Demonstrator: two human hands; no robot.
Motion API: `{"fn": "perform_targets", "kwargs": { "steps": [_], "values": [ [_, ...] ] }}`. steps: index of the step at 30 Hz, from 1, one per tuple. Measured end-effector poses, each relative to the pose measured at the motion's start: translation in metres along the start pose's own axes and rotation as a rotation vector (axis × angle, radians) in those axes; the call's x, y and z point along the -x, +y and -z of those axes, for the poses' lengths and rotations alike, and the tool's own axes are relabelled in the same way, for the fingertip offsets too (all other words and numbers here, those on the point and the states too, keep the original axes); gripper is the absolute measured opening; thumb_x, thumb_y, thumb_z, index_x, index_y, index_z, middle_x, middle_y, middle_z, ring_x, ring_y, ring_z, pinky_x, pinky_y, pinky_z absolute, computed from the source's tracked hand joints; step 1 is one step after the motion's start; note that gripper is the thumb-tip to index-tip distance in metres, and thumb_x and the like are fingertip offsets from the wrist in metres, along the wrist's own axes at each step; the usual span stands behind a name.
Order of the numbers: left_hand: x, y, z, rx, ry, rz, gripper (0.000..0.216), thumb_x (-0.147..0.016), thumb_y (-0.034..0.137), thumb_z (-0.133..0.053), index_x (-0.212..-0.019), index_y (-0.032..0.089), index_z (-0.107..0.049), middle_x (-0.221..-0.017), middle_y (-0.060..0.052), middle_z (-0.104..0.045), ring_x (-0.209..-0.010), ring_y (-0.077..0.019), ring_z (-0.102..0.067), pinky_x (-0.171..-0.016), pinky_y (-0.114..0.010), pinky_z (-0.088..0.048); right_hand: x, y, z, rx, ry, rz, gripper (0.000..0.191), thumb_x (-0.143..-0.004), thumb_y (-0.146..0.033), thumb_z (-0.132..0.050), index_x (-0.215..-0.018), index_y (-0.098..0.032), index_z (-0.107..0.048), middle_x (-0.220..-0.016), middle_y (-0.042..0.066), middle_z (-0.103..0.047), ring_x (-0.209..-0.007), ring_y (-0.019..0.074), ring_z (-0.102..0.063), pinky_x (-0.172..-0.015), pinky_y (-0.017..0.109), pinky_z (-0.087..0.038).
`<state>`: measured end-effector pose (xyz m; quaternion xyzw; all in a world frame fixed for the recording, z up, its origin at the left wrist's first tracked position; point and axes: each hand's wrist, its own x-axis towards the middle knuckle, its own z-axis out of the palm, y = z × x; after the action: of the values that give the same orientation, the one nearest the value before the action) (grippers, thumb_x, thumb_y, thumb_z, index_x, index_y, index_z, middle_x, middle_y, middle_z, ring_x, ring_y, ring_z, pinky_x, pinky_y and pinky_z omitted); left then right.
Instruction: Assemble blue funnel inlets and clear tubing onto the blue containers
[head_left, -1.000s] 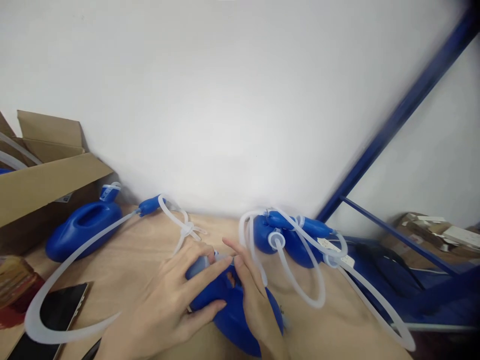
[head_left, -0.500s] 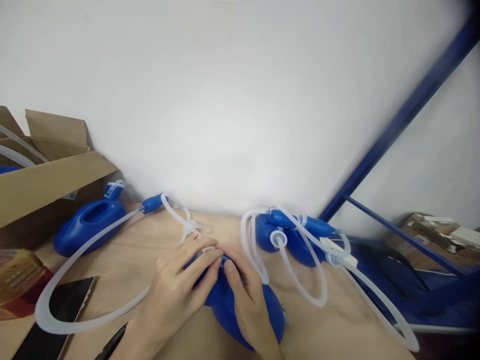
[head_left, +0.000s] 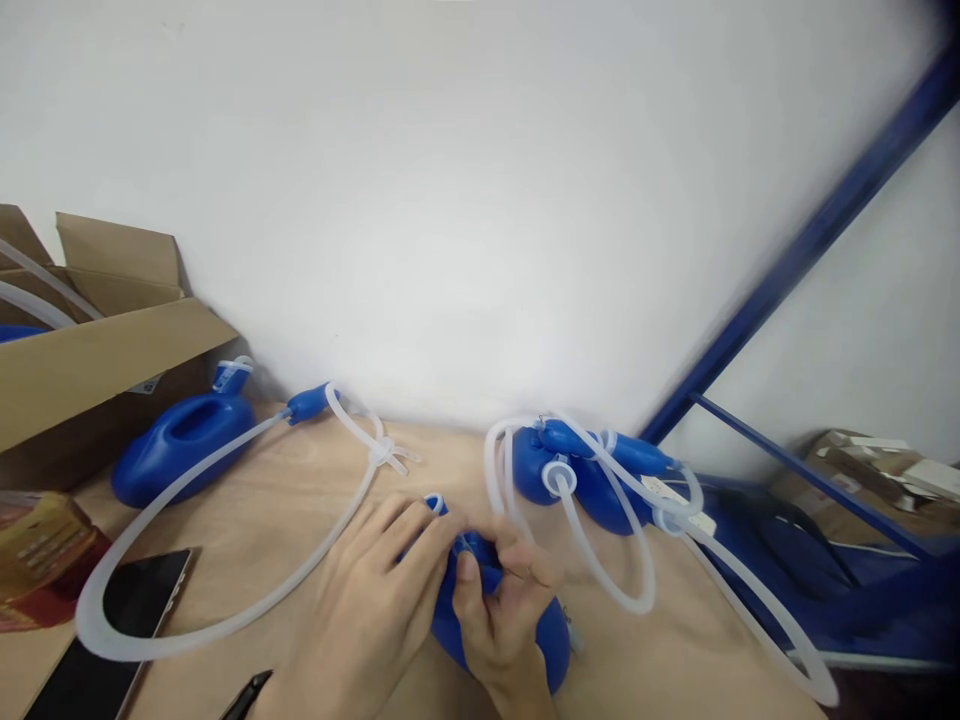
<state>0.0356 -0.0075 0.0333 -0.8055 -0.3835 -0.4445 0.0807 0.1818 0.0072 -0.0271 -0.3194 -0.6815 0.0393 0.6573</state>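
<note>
Head view | left hand [head_left: 379, 590] curled over blue bottle [head_left: 553, 645]; right hand [head_left: 510, 605] bent against it; exact hold hidden | apparently working its top; next needs steadiness

A plain white wall [head_left: 480, 200] fills the far side, brightest around its middle and greyer toward the edges, with faint marks high on the left. The pale wood-toned tabletop [head_left: 232, 545] meets its foot. To the right, a blue frame [head_left: 825, 228] slants upward, a thinner blue bar [head_left: 757, 440] branching from it; the near right corner is dark.
</note>
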Motion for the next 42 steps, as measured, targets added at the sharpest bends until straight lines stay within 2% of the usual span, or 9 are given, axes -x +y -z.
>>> {"fn": "perform_targets", "kwargs": {
  "steps": [11, 16, 21, 24, 26, 30, 34, 38, 42],
  "values": [
    [0.011, 0.003, -0.009, -0.195, -0.051, 0.046, 0.026, -0.098, 0.016, -0.044, -0.111, 0.025, -0.064, -0.084, -0.004, -0.062, -0.074, -0.0236, -0.06, -0.058, -0.033, -0.04, -0.018, -0.008, 0.007, 0.168, -0.104, 0.201, 0.031, -0.09, -0.012, -0.054, -0.109, -0.031, -0.038, -0.081, 0.0, -0.072, -0.059, 0.0189, -0.063, -0.057, 0.033, -0.05],
    [0.012, 0.0, -0.009, -0.151, -0.106, 0.038, 0.03, -0.097, 0.016, -0.044, -0.114, 0.024, -0.068, -0.09, -0.007, -0.067, -0.076, -0.0249, -0.061, -0.064, -0.036, -0.048, -0.015, -0.008, 0.006, 0.179, -0.066, 0.219, 0.025, -0.091, -0.015, -0.052, -0.108, -0.03, -0.041, -0.079, -0.001, -0.071, -0.056, 0.0184, -0.061, -0.055, 0.033, -0.047],
    [0.012, -0.011, 0.012, -0.014, -0.25, -0.074, 0.041, -0.101, 0.023, -0.051, -0.141, 0.026, -0.06, -0.12, -0.009, -0.077, -0.107, -0.028, -0.072, -0.086, -0.039, -0.061, -0.018, -0.015, 0.009, 0.194, -0.067, 0.041, 0.012, -0.099, -0.02, -0.054, -0.108, -0.027, -0.055, -0.083, 0.0, -0.071, -0.069, 0.0203, -0.069, -0.068, 0.035, -0.054],
    [0.02, -0.023, 0.025, 0.015, -0.352, -0.118, 0.069, -0.097, 0.039, -0.067, -0.16, 0.029, -0.043, -0.143, -0.01, -0.071, -0.124, -0.0301, -0.071, -0.092, -0.038, -0.065, -0.02, -0.022, 0.029, 0.111, -0.255, -0.185, 0.015, -0.104, -0.031, -0.057, -0.116, -0.029, -0.065, -0.103, 0.003, -0.076, -0.093, 0.0216, -0.074, -0.085, 0.034, -0.059],
    [0.029, -0.036, 0.034, 0.07, -0.45, -0.102, 0.07, -0.093, 0.033, -0.072, -0.158, 0.037, -0.046, -0.142, -0.004, -0.072, -0.12, -0.0267, -0.075, -0.093, -0.034, -0.066, -0.012, -0.02, 0.056, 0.068, -0.385, -0.332, 0.031, -0.105, -0.044, -0.056, -0.13, -0.03, -0.067, -0.125, 0.006, -0.074, -0.114, 0.0258, -0.072, -0.098, 0.037, -0.058],
    [0.063, -0.087, 0.052, 0.205, -0.539, 0.149, 0.055, -0.094, 0.036, -0.07, -0.147, 0.047, -0.06, -0.133, 0.003, -0.078, -0.113, -0.0252, -0.078, -0.096, -0.033, -0.065, 0.039, 0.018, 0.132, 0.327, -0.211, -0.694, 0.04, -0.105, -0.053, -0.049, -0.125, -0.029, -0.074, -0.122, 0.009, -0.079, -0.112, 0.0309, -0.074, -0.091, 0.039, -0.063],
    [0.105, -0.144, 0.052, 0.371, -0.629, 0.687, 0.051, -0.088, 0.062, -0.069, -0.135, 0.044, -0.072, -0.133, 0.001, -0.078, -0.118, -0.0343, -0.075, -0.09, -0.039, -0.067, 0.101, 0.079, 0.187, 0.578, -0.473, -0.673, 0.039, -0.089, -0.051, -0.06, -0.109, -0.027, -0.083, -0.116, 0.011, -0.082, -0.113, 0.0387, -0.075, -0.097, 0.051, -0.063],
    [0.12, -0.155, 0.024, 0.56, -0.676, 0.932, 0.058, -0.093, 0.068, -0.061, -0.141, 0.037, -0.068, -0.145, 0.0, -0.071, -0.137, -0.0328, -0.063, -0.114, -0.045, -0.053, 0.124, 0.111, 0.19, 0.636, -0.584, -0.606, 0.04, -0.087, -0.036, -0.055, -0.114, -0.029, -0.084, -0.117, 0.011, -0.082, -0.109, 0.0386, -0.076, -0.095, 0.055, -0.062],
    [0.116, -0.134, -0.017, 0.575, -0.647, 0.852, 0.052, -0.099, 0.064, -0.053, -0.137, 0.033, -0.071, -0.139, -0.002, -0.075, -0.129, -0.0298, -0.069, -0.108, -0.042, -0.057, 0.102, 0.112, 0.17, 0.578, -0.566, -0.588, 0.036, -0.09, -0.029, -0.051, -0.107, -0.032, -0.083, -0.111, 0.01, -0.083, -0.104, 0.0362, -0.077, -0.09, 0.05, -0.063]
  ]
}}
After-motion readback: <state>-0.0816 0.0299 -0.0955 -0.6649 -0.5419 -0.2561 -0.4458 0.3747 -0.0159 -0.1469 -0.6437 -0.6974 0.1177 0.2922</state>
